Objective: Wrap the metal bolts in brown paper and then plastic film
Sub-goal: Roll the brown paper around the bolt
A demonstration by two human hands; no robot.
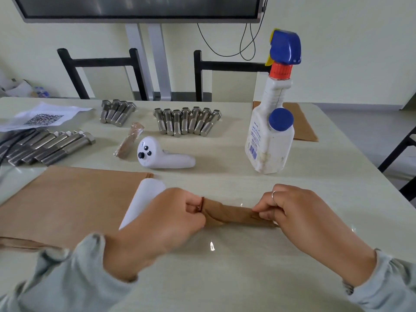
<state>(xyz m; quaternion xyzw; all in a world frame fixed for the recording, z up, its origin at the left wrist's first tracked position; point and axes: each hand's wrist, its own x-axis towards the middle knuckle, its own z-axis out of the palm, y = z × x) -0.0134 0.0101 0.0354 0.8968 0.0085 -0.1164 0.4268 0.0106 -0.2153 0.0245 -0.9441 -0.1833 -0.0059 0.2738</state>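
A roll of brown paper (231, 215) lies crosswise near the table's front; the bolt inside it is hidden. My left hand (162, 219) pinches its left end, my right hand (290, 210) pinches its right end. The roll lies on a sheet of clear plastic film (225, 248). A stack of brown paper sheets (67, 199) lies to the left. Bare metal bolts lie in three groups: a row at the back middle (186, 121), a small group (117, 113) left of it, and larger ones (47, 146) at the far left. One wrapped bolt (129, 140) lies between them.
A white spray bottle (272, 122) with a blue head stands at the right. A white hand controller (162, 156) lies mid-table, another white one (144, 199) beside my left hand. More brown paper (301, 122) lies behind the bottle. A printed sheet (42, 118) lies far left. Two chairs stand behind the table.
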